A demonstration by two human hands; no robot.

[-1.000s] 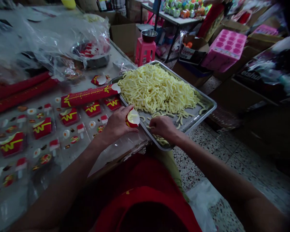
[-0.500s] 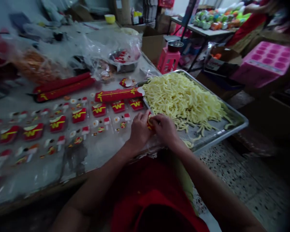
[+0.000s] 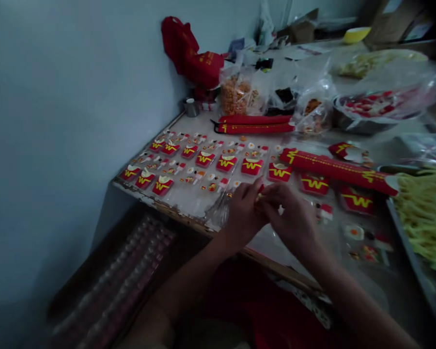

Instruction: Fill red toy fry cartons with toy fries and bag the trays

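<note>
In the head view my left hand point(image 3: 245, 208) has its fingers closed around a small red fries box point(image 3: 260, 188), mostly hidden by the fingers. My right hand point(image 3: 292, 213) meets it there, thumb and fingertips pinched at the box's top, where a pale bit shows. Both hands are above the near part of the table. Beyond them lie rows of similar red boxes with yellow zigzags, such as one fries box point(image 3: 252, 166), some with pale strips on top. Clear packets of tiny food-shaped pieces point(image 3: 216, 185) lie between the rows.
Long red sleeves point(image 3: 334, 166) lie behind the rows. A metal tray point(image 3: 403, 237) holding pale yellow strips point(image 3: 427, 208) stands at the right. Plastic bags point(image 3: 240, 92) and a metal bowl point(image 3: 359, 123) fill the back. A wall point(image 3: 76, 121) is on the left.
My view has swung left, bringing the wall and the table's left end into sight. Both hands, still closed together on the fries box, have moved left, away from the tray.
</note>
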